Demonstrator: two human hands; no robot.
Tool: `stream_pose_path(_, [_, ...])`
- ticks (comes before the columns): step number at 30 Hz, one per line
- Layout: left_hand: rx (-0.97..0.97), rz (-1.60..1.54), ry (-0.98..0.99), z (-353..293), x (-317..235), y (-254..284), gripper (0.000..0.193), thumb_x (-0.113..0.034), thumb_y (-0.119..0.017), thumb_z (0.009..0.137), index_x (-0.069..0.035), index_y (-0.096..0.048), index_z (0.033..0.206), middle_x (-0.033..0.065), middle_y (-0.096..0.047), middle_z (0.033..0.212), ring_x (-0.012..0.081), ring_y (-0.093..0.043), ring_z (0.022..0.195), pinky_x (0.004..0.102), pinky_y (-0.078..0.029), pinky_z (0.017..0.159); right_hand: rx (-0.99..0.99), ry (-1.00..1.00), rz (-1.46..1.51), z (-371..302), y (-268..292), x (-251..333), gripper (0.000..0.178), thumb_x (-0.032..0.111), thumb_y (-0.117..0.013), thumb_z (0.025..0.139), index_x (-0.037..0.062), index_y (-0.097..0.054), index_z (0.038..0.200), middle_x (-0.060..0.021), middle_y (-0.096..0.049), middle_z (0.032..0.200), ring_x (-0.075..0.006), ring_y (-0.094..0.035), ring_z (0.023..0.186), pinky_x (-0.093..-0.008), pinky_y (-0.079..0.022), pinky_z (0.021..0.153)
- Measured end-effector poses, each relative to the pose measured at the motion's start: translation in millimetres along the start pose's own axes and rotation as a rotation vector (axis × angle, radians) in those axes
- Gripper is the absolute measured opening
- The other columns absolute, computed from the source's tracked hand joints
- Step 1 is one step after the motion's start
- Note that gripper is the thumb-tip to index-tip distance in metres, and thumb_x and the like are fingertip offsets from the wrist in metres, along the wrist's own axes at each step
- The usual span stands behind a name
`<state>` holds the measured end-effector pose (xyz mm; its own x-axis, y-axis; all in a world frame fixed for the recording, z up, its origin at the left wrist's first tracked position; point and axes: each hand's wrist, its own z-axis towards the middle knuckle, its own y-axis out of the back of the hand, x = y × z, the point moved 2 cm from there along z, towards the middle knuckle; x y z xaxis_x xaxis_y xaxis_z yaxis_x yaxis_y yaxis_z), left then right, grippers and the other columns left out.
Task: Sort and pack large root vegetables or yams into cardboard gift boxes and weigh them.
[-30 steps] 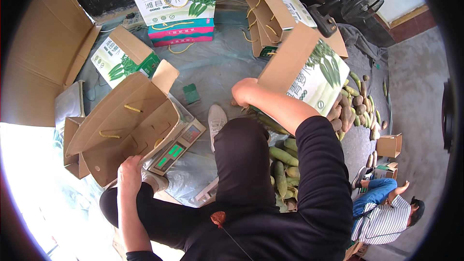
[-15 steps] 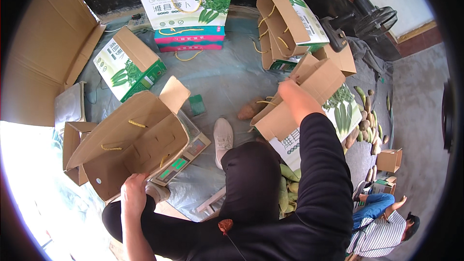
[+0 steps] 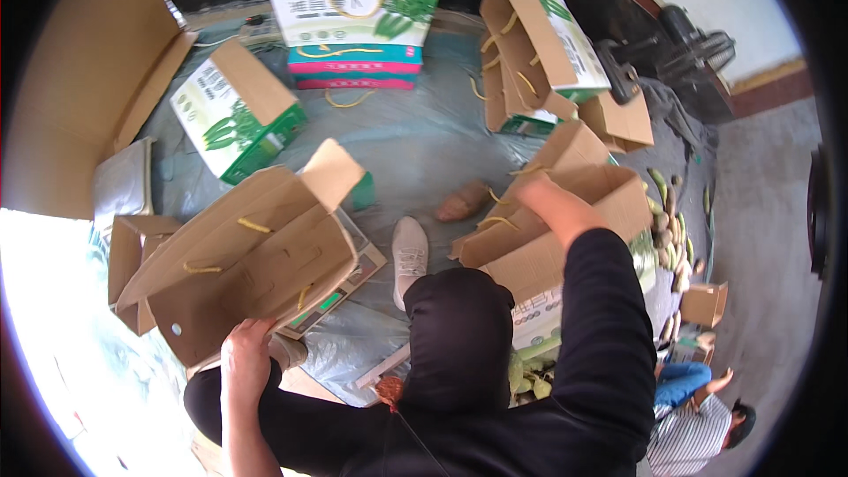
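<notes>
A large cardboard box (image 3: 265,274), open at the top with yellow rope handles, stands tilted on a scale (image 3: 353,276) at the left. My left hand (image 3: 246,353) is closed on its near rim. At the right is a second open cardboard box (image 3: 495,249), with printed white sides and yellow rope handles. My right hand (image 3: 549,203) is over its opening, between the raised walls. Its fingers are blurred and partly hidden, so their grip does not show. The inside of the left box shows bare cardboard.
Radish cartons stand at the far left (image 3: 234,115), far middle (image 3: 353,4) and far right (image 3: 548,53). A fan (image 3: 693,44) is behind on the right. A long brown root (image 3: 461,201) lies on the plastic sheet. Radishes (image 3: 676,238) lie at right; a person (image 3: 698,433) sits beyond.
The right box's top has spread open, and its upper wall now leans away from me. My right hand has moved slightly down and right over it. My left hand stays at the left box's rim.
</notes>
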<state>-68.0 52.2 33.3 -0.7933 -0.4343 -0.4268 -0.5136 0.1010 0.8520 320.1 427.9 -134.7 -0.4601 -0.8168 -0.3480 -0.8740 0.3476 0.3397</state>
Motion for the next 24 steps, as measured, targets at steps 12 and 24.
stream_pose_path(12, [-0.051, 0.183, 0.003, -22.2, 19.5, 11.0, 0.024, 0.003, -0.056, 0.068, -0.007, -0.066, 0.089, 0.0143, -0.064, 0.083, 0.0326, -0.063, 0.080, 0.0394, -0.051, 0.071, -0.416, -0.264, 0.520, -189.7, 37.9, -72.0, 0.037, 0.025, -0.079, 0.064, 0.0042, -0.067, 0.093, -0.0156, -0.066, 0.089, -0.0319, -0.064, 0.090, -0.0392, -0.050, 0.081])
stream_pose_path(24, [0.115, 0.356, 0.106, -56.3, 56.5, 1.2, 0.029, -0.003, -0.054, 0.072, -0.015, -0.070, 0.092, 0.0135, -0.066, 0.084, 0.0315, -0.063, 0.085, 0.0397, -0.051, 0.076, -1.391, 0.272, 1.392, -276.1, 187.5, -85.5, 0.032, 0.013, -0.061, 0.083, -0.0026, -0.059, 0.111, -0.0097, -0.066, 0.095, -0.0139, -0.062, 0.084, -0.0321, -0.050, 0.072])
